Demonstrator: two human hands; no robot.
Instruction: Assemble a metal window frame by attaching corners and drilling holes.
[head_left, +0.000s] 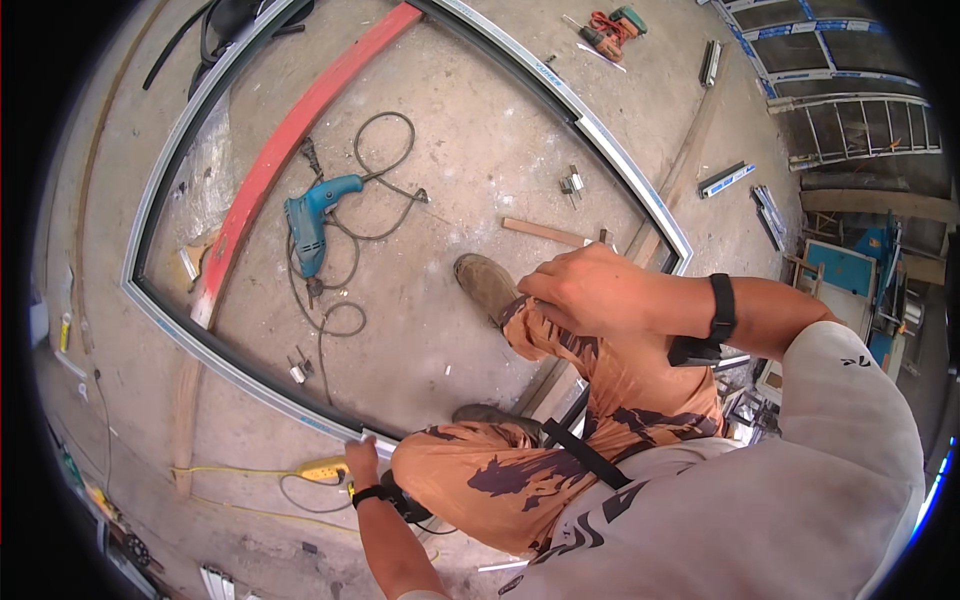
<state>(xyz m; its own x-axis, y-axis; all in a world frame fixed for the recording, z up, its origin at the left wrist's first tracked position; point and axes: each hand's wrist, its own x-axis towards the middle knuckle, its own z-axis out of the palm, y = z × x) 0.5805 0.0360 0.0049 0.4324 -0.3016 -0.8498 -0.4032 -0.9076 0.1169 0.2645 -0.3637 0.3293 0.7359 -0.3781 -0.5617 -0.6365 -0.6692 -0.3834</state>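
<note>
A large metal window frame (400, 432), covered in white and blue film with a dark inner edge, lies around my feet. My left hand (362, 462) is at its near edge, fingers closed on the profile beside my knee. My right hand (585, 288) hovers above my other knee with its fingers curled together; what they hold, if anything, is hidden. A narrow wooden strip (543, 232) lies just beyond that hand. Inside the frame, on the concrete floor, rests a teal power drill (312, 225) with its cable coiled around it.
A red-painted beam (300, 120) runs beneath the frame at the left. A yellow power strip (325, 468) sits near my left hand. Far off lies a red and green power tool (612, 35). Short metal profiles (727, 180) lie at the right, near a metal rack (865, 125).
</note>
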